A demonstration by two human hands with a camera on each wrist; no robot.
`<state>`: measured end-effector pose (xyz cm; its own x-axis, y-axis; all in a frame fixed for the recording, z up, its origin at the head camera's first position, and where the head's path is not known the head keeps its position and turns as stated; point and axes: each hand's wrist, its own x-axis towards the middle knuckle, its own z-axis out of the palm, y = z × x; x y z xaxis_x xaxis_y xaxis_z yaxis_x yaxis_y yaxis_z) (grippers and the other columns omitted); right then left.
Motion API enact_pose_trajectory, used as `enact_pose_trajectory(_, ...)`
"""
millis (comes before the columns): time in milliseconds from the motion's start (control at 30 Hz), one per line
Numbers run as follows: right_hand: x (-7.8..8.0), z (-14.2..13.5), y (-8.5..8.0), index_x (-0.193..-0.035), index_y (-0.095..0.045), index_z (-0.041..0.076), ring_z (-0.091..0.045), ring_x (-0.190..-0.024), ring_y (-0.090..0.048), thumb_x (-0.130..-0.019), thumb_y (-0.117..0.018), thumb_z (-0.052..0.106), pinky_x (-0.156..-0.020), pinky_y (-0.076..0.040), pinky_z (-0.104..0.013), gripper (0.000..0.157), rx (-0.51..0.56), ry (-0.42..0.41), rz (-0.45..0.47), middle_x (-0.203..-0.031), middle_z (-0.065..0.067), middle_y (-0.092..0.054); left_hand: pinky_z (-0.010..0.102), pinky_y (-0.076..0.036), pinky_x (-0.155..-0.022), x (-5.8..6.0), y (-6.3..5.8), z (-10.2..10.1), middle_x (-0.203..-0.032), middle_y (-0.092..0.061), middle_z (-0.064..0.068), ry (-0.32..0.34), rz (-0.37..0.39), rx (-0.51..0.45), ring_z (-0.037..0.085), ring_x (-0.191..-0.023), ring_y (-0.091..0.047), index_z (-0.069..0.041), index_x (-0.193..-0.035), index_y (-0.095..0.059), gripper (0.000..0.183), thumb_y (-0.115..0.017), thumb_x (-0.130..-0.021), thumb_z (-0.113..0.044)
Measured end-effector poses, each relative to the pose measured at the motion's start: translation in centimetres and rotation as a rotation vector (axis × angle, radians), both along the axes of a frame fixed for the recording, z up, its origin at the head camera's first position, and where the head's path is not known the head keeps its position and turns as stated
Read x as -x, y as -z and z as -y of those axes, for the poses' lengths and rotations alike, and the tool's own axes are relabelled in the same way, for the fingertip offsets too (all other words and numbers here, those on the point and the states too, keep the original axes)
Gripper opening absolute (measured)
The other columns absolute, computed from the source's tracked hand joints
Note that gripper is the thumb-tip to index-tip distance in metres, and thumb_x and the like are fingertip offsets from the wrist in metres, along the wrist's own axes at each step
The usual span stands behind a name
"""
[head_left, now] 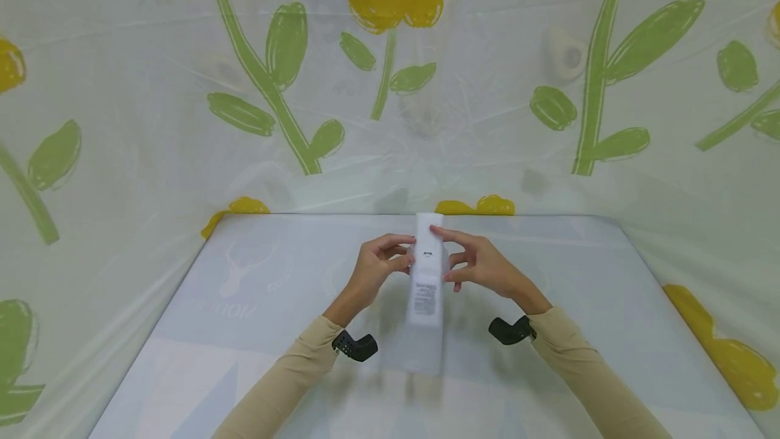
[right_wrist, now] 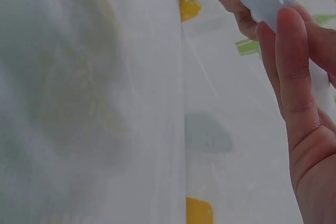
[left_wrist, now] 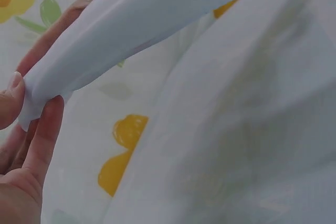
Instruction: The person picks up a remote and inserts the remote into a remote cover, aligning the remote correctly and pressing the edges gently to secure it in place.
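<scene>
Holding a white labelled device (head_left: 425, 297) — left hand (head_left: 374, 267), right hand (head_left: 487, 265).

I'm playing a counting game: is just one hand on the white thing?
No, the head view shows the left fingers and the right fingers both touching the white thing.

white sheet (head_left: 475, 120) behind | yellow flowers (head_left: 393, 13), green leaves (head_left: 286, 46) | pale table (head_left: 201, 327), faint deer-head print (head_left: 233, 282)

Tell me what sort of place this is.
Probably a curtained-off recording booth: a flower-print curtain encloses the far edge and both sides of a table with a faint deer-head print, and the person wears black wrist cameras.
</scene>
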<state>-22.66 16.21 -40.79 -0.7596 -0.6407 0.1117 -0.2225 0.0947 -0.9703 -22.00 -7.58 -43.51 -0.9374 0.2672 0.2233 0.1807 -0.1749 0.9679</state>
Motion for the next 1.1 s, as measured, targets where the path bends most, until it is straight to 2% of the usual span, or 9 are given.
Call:
enact_pose_trajectory(167, 0.05, -0.26, 0.02, -0.145, -0.04, 0.015, -0.031, -0.077, -0.063, -0.082, -0.07, -0.001, -0.057, -0.056, -0.046, 0.071, -0.003, 0.017, 0.003, -0.148, -0.007, -0.034, 0.038, -0.058, -0.07, -0.02, 0.03, -0.24, -0.109, -0.064, 0.013, -0.02, -0.004, -0.02, 0.025, -0.088, -0.062, 0.006, -0.108, -0.066, 0.024, -0.067, -0.084, 0.004)
enact_pose_trajectory(367, 0.02, -0.51, -0.1, -0.143, -0.044, 0.016, -0.028, -0.067, -0.063, -0.08, -0.074, 0.004, -0.056, -0.056, -0.043, 0.071, -0.025, 0.042, -0.022, -0.145, -0.006, -0.039, 0.037, -0.058, -0.07, -0.17, -0.05, -0.47, -0.111, -0.065, 0.013, -0.024, -0.001, -0.04, 0.026, -0.092, -0.064, 0.011, -0.095, -0.067, 0.015, -0.068, -0.084, 0.001)
enact_pose_trajectory(733, -0.35, -0.51, -0.29, -0.142, -0.045, 0.014, -0.031, -0.062, -0.061, -0.081, -0.072, 0.001, -0.056, -0.056, -0.042, 0.068, -0.014, 0.046, -0.015, -0.138, -0.011, -0.047, 0.033, -0.058, -0.069, -0.27, -0.08, -0.74, -0.112, -0.063, 0.014, -0.029, 0.039, 0.004, 0.023, -0.092, -0.062, 0.013, -0.094, -0.064, 0.015, -0.065, -0.087, -0.001)
enact_pose_trajectory(1100, -0.45, -0.41, -0.16, -0.14, -0.048, 0.014, -0.027, -0.07, -0.064, -0.083, -0.07, 0.002, -0.055, -0.056, -0.04, 0.063, -0.032, 0.064, -0.045, -0.147, -0.006, -0.036, 0.03, -0.057, -0.067, -0.47, -0.23, -0.89, -0.109, -0.063, 0.015, -0.058, 0.061, 0.037, 0.02, -0.083, -0.062, 0.011, -0.095, -0.064, 0.017, -0.064, -0.089, -0.005)
